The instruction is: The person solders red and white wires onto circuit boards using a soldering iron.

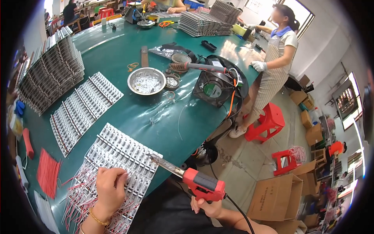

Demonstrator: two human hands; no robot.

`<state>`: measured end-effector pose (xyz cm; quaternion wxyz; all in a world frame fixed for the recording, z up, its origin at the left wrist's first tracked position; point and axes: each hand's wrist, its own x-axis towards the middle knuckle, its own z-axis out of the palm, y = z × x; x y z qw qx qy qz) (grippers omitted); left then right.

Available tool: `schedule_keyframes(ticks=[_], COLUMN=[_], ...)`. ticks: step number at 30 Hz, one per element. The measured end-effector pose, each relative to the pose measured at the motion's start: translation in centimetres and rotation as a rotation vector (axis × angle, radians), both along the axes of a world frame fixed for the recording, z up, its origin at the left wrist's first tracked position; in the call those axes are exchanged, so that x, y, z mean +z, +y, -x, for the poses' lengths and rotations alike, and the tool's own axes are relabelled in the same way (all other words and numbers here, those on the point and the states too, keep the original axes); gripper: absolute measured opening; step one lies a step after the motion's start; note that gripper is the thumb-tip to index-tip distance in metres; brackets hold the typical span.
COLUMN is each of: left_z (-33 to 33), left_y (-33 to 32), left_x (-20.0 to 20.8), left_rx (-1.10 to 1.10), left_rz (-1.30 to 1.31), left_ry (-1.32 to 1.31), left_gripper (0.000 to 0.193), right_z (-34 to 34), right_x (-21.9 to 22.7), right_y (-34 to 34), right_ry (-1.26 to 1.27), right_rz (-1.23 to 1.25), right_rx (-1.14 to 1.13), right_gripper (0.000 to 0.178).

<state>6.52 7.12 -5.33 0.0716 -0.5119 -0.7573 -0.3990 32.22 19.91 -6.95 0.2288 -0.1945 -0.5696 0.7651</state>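
- Right hand [209, 206] gripped the red soldering gun [202, 184], best kept steady.
- Left hand [110, 188] curled over the wired panel [126, 149]; I couldn't tell whether it pinched.

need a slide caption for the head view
Red soldering gun in the right hand, left hand over a wired panel on a green table.

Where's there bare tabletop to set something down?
The green tabletop is bare between the tall grey panel stack and flat brown strip, and mostly bare between the round metal bowl and silver wired panel beneath the left hand. It's crowded around the black square fan.
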Motion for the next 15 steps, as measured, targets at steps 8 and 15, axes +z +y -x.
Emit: schedule_keyframes(ticks=[8,15], left_z=[-1.5,-1.8], left_y=[1.0,1.8], left_x=[1.7,1.4], left_rx=[0.028,0.017], left_rz=[0.026,0.158], left_ry=[-0.379,-0.17], left_gripper=[0.006,0.012], right_z=[-1.0,-1.6], right_x=[2.5,2.3], right_y=[-0.4,0.5], right_ry=[-0.138,-0.174], right_rz=[-0.119,-0.057], right_rx=[-0.186,-0.145], right_gripper=[0.082,0.089])
